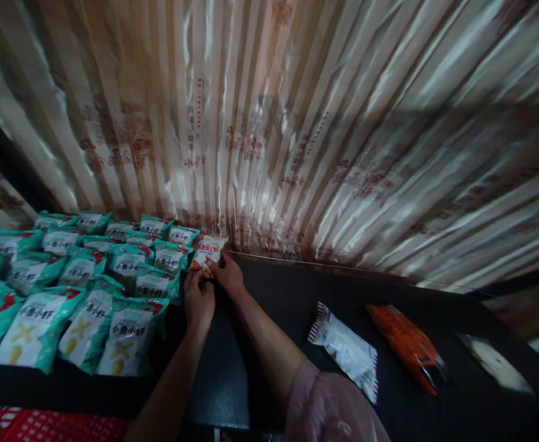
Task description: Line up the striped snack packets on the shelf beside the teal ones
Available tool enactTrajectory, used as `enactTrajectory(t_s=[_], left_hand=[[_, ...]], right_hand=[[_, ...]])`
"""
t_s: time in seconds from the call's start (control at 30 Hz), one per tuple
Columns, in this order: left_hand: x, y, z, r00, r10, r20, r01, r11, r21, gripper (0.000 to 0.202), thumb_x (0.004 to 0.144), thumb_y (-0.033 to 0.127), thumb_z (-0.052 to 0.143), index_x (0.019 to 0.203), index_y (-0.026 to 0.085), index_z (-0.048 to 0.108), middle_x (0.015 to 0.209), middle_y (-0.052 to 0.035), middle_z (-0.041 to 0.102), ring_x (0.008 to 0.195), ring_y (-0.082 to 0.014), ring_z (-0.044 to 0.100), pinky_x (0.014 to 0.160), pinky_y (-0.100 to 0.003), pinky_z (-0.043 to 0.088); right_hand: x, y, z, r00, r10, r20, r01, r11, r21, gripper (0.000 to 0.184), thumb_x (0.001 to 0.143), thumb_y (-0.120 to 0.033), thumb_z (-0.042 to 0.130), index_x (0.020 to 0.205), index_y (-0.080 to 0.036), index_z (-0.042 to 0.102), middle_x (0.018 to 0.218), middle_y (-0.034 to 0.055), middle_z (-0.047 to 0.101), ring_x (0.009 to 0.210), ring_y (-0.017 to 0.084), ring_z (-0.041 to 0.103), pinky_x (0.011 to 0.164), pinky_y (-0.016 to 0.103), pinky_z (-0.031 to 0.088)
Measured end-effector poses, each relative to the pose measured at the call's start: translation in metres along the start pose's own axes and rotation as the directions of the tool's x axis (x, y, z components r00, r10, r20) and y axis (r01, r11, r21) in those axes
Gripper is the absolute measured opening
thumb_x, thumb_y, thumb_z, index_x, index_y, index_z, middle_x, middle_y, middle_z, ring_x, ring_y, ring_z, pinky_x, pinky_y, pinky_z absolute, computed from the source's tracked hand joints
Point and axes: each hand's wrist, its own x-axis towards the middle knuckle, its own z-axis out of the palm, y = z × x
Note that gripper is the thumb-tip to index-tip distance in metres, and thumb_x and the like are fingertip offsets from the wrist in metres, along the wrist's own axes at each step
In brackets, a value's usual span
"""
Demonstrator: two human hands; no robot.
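A: Fingers [216, 267], status?
B: Left hand [199, 302] and right hand [229, 276] both nearly closed, pinching the lower part of one red-and-white snack bag [209, 250].
A: Bag position?
B: Far side of the black worktop [218, 383], right end of the teal snack bags [129, 334], which sit in rows toward 8 and 9 o'clock from it. Can't tell if it bears on the worktop.
A: Others?
B: Striped-end white packet [347, 351], 4 o'clock. Orange packet [405, 344] just beyond. Clear packet [497, 363], between 3 and 4. Red perforated basket [67, 425], near 8.
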Motion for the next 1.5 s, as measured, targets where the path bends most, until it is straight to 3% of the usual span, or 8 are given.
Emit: enactTrajectory(t_s=[0.23, 0.5, 0.67, 0.83, 0.97, 1.2, 1.4, 1.5], left_hand=[[-0.010, 0.019, -0.006, 0.995, 0.084, -0.043, -0.083, 0.996, 0.025, 0.026, 0.072, 0.016, 0.045, 0.091, 0.016, 0.063, 0.096, -0.0093, 0.057, 0.098, -0.0231, 0.054, 0.094, -0.041, 0.044], [-0.046, 0.045, -0.017, 0.942, 0.334, -0.016, -0.335, 0.941, -0.051, 0.024, 0.075, 0.014, 0.040, 0.086, 0.016, 0.062, 0.097, -0.0085, 0.055, 0.086, -0.0183, 0.057, 0.083, -0.036, 0.049], [-0.099, 0.054, -0.036, 0.884, 0.460, 0.082, -0.451, 0.886, -0.112, 0.027, 0.078, 0.012, 0.036, 0.087, 0.018, 0.061, 0.102, -0.0072, 0.056, 0.086, -0.0149, 0.059, 0.082, -0.032, 0.050], [-0.167, 0.051, -0.058, 0.803, 0.539, 0.255, -0.519, 0.842, -0.146, 0.029, 0.080, 0.011, 0.035, 0.085, 0.020, 0.062, 0.101, -0.0073, 0.059, 0.096, -0.0166, 0.058, 0.087, -0.033, 0.048], [-0.192, 0.059, -0.078, 0.729, 0.615, 0.301, -0.580, 0.788, -0.204, 0.029, 0.082, 0.011, 0.035, 0.086, 0.019, 0.062, 0.102, -0.0083, 0.059, 0.099, -0.0167, 0.057, 0.088, -0.032, 0.048], [-0.195, 0.062, -0.114, 0.660, 0.640, 0.394, -0.594, 0.765, -0.248, 0.030, 0.082, 0.012, 0.033, 0.086, 0.019, 0.062, 0.097, -0.0061, 0.061, 0.090, -0.0151, 0.060, 0.084, -0.030, 0.050], [-0.214, 0.030, -0.134, 0.556, 0.477, 0.681, -0.527, 0.836, -0.156, 0.030, 0.085, 0.015, 0.031, 0.091, 0.021, 0.060, 0.095, -0.0052, 0.063, 0.091, -0.0156, 0.060, 0.085, -0.029, 0.047], [-0.222, 0.015, -0.135, 0.424, 0.315, 0.849, -0.523, 0.850, -0.054, 0.031, 0.084, 0.013, 0.031, 0.089, 0.021, 0.061, 0.092, -0.0048, 0.064, 0.090, -0.0167, 0.061, 0.085, -0.029, 0.046]], right_hand=[[-0.055, 0.004, -0.019, 0.956, 0.011, -0.294, 0.113, 0.909, 0.400, 0.043, 0.082, -0.040, 0.051, 0.119, -0.018, 0.052, 0.099, 0.0061, 0.065, 0.085, 0.015, 0.061, 0.078, 0.028, 0.047], [-0.256, 0.062, -0.036, 0.901, 0.287, -0.326, 0.020, 0.723, 0.691, 0.044, 0.081, -0.052, 0.050, 0.109, -0.019, 0.058, 0.081, 0.0054, 0.068, 0.068, 0.015, 0.060, 0.061, 0.026, 0.048], [-0.382, 0.112, -0.049, 0.771, 0.509, -0.383, -0.153, 0.731, 0.665, 0.046, 0.073, -0.061, 0.054, 0.098, -0.024, 0.066, 0.067, 0.0043, 0.066, 0.057, 0.018, 0.058, 0.053, 0.027, 0.046], [-0.457, 0.125, -0.077, 0.671, 0.610, -0.421, -0.204, 0.698, 0.687, 0.053, 0.068, -0.063, 0.058, 0.099, -0.021, 0.066, 0.068, 0.0053, 0.066, 0.055, 0.018, 0.057, 0.051, 0.027, 0.046], [-0.482, 0.118, -0.086, 0.594, 0.646, -0.479, -0.161, 0.679, 0.716, 0.054, 0.070, -0.063, 0.057, 0.101, -0.019, 0.063, 0.070, 0.0052, 0.066, 0.058, 0.016, 0.057, 0.052, 0.025, 0.047], [-0.482, 0.092, -0.081, 0.623, 0.570, -0.536, -0.043, 0.709, 0.704, 0.049, 0.076, -0.058, 0.053, 0.099, -0.016, 0.062, 0.068, 0.0039, 0.064, 0.058, 0.013, 0.054, 0.052, 0.023, 0.045], [-0.459, 0.065, -0.083, 0.742, 0.444, -0.502, 0.056, 0.706, 0.706, 0.043, 0.079, -0.054, 0.052, 0.095, -0.015, 0.063, 0.065, 0.0030, 0.062, 0.056, 0.012, 0.052, 0.051, 0.022, 0.042], [-0.439, 0.064, -0.081, 0.825, 0.366, -0.431, 0.045, 0.717, 0.695, 0.043, 0.080, -0.054, 0.050, 0.095, -0.015, 0.062, 0.065, 0.0024, 0.062, 0.055, 0.012, 0.051, 0.051, 0.022, 0.041]])
